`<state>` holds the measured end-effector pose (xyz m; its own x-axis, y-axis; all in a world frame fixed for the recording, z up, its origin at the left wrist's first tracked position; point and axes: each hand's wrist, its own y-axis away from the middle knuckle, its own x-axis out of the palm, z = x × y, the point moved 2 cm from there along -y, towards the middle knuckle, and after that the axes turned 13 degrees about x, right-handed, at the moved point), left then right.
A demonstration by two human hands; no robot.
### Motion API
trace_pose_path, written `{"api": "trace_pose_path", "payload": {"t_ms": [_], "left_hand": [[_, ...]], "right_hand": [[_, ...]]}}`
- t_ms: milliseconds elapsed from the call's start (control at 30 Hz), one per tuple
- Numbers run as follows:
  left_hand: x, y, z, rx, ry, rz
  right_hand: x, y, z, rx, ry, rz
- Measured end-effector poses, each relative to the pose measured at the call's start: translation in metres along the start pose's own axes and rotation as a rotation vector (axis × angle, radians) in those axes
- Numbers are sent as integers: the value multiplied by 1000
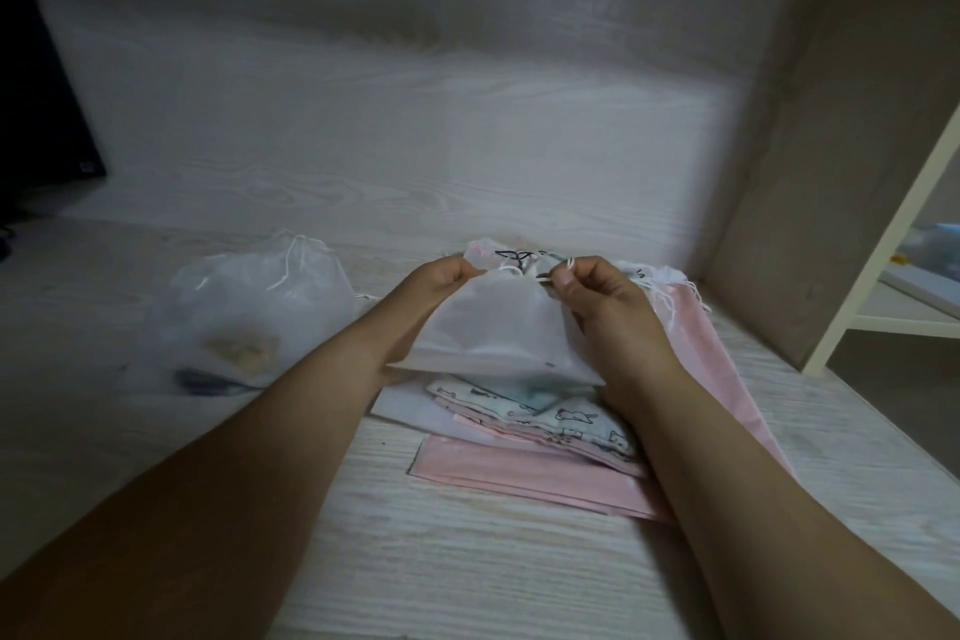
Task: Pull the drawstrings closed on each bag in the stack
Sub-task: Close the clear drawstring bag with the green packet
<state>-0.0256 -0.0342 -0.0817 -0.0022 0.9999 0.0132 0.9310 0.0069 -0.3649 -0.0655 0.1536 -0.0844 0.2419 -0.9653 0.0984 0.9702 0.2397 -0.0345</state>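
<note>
Your left hand point(448, 282) pinches the white bag point(493, 333) rim at nine o'clock; your right hand point(602, 299) pinches its drawstring point(569, 263) at three.

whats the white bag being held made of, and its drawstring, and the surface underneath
White bag: thin, matte, semi-sheer fabric, perhaps non-woven; it sags softly. Drawstring: thin white cord, maybe cotton. Surface: pale matte wood or laminate, grain lines visible.

Stack point(519, 473) on tabletop point(467, 561), right of centre. Held bag point(493, 327) above stack's far part; left hand point(441, 283) at its top-left corner, right hand point(597, 296) at top-right. Bag heap point(260, 296) left of stack, apart. Back panel point(415, 120) behind both. Shelf unit point(883, 312) far right. Screen point(31, 94) far left.
</note>
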Motion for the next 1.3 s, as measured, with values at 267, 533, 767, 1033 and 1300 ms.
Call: {"api": "trace_pose_path", "payload": {"t_ms": [267,533,767,1033,1300], "left_hand": [[-10,-17,3,89,-410,-140],[-18,-4,-11,99,-162,-316],[-6,33,-37,-290,229,45],[-9,66,-40,-3,-322,-261],[-62,96,-63,100,-667,-444]], "right_hand": [[-2,-2,-3,70,192,15],[2,9,8,180,69,293],[14,9,40,-48,414,-109],[20,49,22,59,491,-117],[73,53,16,-79,556,-133]]}}
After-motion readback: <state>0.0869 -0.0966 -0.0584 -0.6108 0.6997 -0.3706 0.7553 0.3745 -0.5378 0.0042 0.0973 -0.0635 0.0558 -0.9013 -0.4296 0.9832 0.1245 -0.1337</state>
